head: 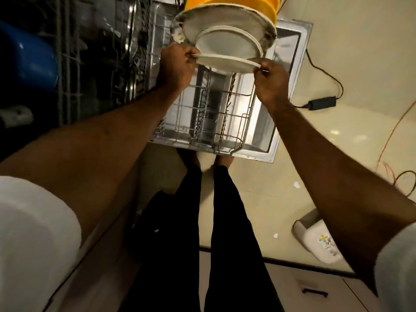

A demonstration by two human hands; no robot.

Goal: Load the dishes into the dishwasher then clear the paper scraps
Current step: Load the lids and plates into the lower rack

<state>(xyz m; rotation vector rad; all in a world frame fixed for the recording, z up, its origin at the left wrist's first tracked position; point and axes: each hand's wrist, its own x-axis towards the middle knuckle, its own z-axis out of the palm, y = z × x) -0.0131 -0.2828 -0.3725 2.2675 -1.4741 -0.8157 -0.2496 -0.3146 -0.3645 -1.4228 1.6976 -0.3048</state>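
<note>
Near the upper centre of the frame, a white plate (227, 63) is held by both hands at opposite edges; the left hand (177, 66) pinches the rim on the frame's left with curled fingers, and the right hand (271, 83) nips the opposite rim between thumb and fingertips. This two-sided hold likely keeps the plate level and steady while it is lined up with a slot. The plate hangs over the far part of the lower rack (225, 122), which is pulled out over the open dishwasher door (265, 140); whether its lower edge already touches the tines cannot be told. Just behind it, toward the top of the frame, stand two more white plates (227, 42) and then yellow dishes (236, 3), so this one probably goes next in the same row, nearer the person. The near part of the rack holds no dishes, so loading looks partly done. The paper scraps (296, 184) lie on the floor at right of centre, untouched, near a slipper (315, 239) at lower right.
</note>
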